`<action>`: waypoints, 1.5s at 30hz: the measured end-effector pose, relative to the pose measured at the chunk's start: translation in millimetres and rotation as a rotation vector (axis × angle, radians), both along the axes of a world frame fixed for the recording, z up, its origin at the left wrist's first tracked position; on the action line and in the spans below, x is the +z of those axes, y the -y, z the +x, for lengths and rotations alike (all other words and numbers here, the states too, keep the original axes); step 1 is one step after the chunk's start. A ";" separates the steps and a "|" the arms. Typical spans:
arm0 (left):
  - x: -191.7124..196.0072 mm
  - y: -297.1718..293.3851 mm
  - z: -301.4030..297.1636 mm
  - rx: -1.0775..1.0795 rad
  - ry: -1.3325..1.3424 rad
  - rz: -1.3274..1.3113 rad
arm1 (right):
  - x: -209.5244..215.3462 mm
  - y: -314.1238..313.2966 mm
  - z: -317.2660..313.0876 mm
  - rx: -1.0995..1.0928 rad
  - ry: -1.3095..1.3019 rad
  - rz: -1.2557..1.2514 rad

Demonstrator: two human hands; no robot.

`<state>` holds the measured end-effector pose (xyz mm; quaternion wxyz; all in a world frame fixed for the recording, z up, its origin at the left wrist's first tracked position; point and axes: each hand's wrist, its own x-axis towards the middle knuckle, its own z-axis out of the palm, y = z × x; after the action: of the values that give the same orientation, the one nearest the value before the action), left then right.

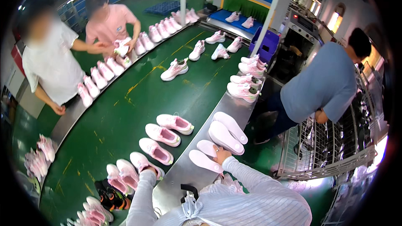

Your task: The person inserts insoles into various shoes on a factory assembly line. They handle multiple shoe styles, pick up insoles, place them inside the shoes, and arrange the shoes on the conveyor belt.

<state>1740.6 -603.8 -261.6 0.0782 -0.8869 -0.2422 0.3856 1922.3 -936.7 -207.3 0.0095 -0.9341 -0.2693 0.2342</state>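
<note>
My left hand reaches into the opening of a pale pink sneaker on the green conveyor belt. Its fingers are hidden inside the shoe. On the metal ledge to the right, my right hand grips the end of a light pink insole. Just nearer lies another insole, close to that hand. Beyond them a further pair of insoles rests on the ledge. Several pink sneakers stand in a row on the belt, ahead of my left hand.
Black-and-orange shoes sit among pink sneakers at the lower left. Sneakers line the far metal ledge, where two people stand. Stacked sneakers occupy the ledge ahead. A post rises there; a person bends over a wire rack at right.
</note>
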 end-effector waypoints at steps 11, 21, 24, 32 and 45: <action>103.9 -9.3 13.9 0.295 0.295 -0.284 | 34.3 6.0 -0.7 0.008 0.171 0.392; 42.3 13.0 61.9 0.694 1.302 -0.295 | 51.3 -165.7 -2.7 0.084 -0.564 0.600; 43.2 5.5 57.0 0.624 1.091 -0.263 | 13.0 -200.5 0.0 0.053 -0.807 0.568; 44.2 15.2 32.9 0.422 1.201 -0.498 | 11.0 -237.6 -63.9 0.304 -0.066 0.265; 30.3 25.8 26.3 0.623 1.277 -0.540 | -61.1 -285.1 -59.8 0.402 -0.124 0.418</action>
<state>1766.9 -629.6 -231.3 -0.4093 -0.8167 -0.3770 -0.1524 1862.5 -651.6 -268.4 0.1717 -0.8238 -0.4900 0.2276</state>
